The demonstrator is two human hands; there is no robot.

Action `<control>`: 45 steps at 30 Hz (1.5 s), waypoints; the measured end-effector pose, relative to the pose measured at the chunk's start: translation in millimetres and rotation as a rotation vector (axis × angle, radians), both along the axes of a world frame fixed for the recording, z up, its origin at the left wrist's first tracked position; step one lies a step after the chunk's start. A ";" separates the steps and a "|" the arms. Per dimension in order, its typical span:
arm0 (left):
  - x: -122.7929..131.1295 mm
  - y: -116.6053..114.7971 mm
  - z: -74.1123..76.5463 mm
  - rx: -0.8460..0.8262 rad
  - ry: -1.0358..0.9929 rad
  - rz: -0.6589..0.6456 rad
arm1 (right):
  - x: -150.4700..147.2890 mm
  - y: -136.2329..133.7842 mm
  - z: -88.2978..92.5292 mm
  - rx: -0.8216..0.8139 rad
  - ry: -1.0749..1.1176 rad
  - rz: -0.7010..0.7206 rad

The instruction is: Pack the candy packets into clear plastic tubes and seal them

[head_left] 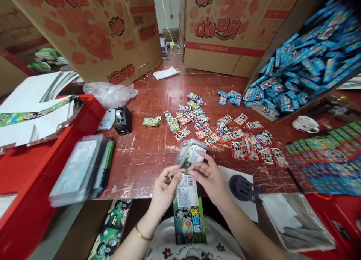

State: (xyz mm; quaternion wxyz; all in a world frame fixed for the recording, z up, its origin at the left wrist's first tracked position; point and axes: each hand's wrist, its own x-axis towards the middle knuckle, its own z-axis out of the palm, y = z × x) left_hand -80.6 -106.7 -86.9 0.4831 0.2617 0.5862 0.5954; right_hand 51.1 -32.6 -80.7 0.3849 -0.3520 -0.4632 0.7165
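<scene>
My left hand and my right hand both pinch the top of a long clear plastic packet with a white label and a green printed card inside. The packet hangs down over my lap at the table's front edge. Its clear upper end sticks up above my fingers. Just beyond my hands, several small colourful sachets lie spread over the red-brown table.
A red crate at the left holds white cards and a stack of clear packets. A phone and black tape dispenser sit behind it. A box of blue sachets spills at right. Cardboard boxes stand at the back, a white cup right.
</scene>
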 end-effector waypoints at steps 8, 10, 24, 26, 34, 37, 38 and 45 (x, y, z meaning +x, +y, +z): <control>18.7 9.9 -9.4 0.028 0.086 0.011 | 13.0 14.7 -12.0 -0.131 -0.052 -0.022; 23.2 10.3 -11.5 0.074 0.120 -0.006 | 17.0 6.3 -17.0 -0.023 -0.115 -0.061; 30.6 21.7 -11.5 -0.017 0.258 -0.168 | 33.4 55.3 12.8 0.284 -0.301 0.333; 31.5 22.9 -10.7 0.001 0.311 -0.167 | 30.6 56.9 16.8 0.274 -0.326 0.369; 33.0 22.4 -11.0 0.060 0.393 -0.152 | 27.0 49.0 10.0 0.277 -0.345 0.377; 37.4 21.1 -8.5 0.094 0.326 -0.122 | 26.1 49.9 0.0 -0.122 -0.174 0.411; 38.8 21.0 -7.1 0.104 0.292 -0.121 | 25.3 50.5 -3.5 -0.290 -0.094 0.449; 24.3 33.9 13.6 0.104 0.312 -0.015 | 16.8 45.2 -21.0 -0.642 0.202 0.355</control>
